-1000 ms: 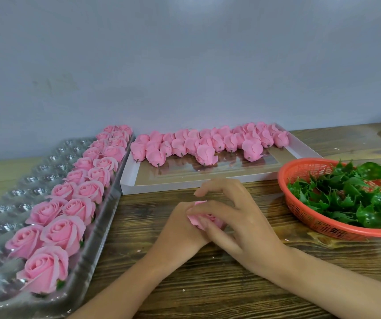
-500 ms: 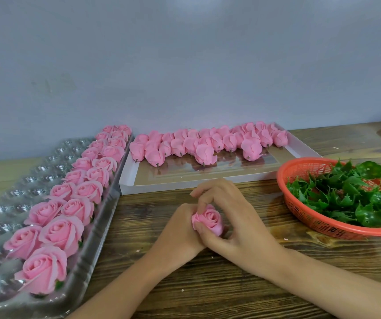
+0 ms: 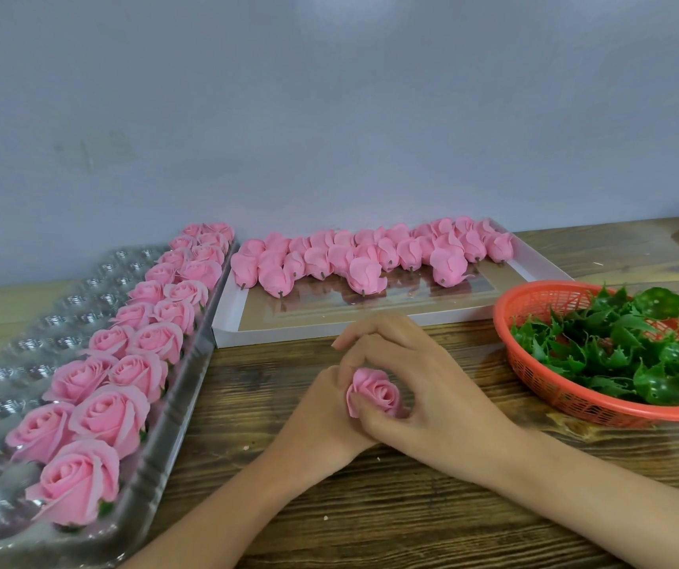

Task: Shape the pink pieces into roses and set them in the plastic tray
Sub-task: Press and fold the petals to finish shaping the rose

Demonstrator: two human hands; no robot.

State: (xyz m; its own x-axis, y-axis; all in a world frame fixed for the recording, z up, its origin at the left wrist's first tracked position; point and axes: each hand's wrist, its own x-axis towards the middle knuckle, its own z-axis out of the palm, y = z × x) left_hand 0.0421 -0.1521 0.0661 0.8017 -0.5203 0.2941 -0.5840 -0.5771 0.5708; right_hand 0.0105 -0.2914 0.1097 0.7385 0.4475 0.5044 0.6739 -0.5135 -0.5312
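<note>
A pink rose (image 3: pixel 375 391) sits between both my hands over the wooden table, its opened face turned up. My left hand (image 3: pixel 321 420) grips it from below and behind. My right hand (image 3: pixel 415 384) pinches its petals, thumb at the lower edge and fingers curled over the top. On the left lies the clear plastic tray (image 3: pixel 173 437), holding two rows of several finished pink roses (image 3: pixel 103 416) along its right side. Several closed pink pieces (image 3: pixel 354 256) lie in a white flat box (image 3: pixel 534 269) at the back.
An orange plastic basket (image 3: pixel 543 388) full of green leaf pieces (image 3: pixel 616 347) stands at the right. The tray's left cups (image 3: pixel 13 347) hold nothing. A grey wall rises behind the table. Bare wood (image 3: pixel 370 527) lies in front of my hands.
My right fingers have lifted off the rose, which was covered a second ago. Its opened petals now show between thumb and fingers. Both hands stay in the same spot.
</note>
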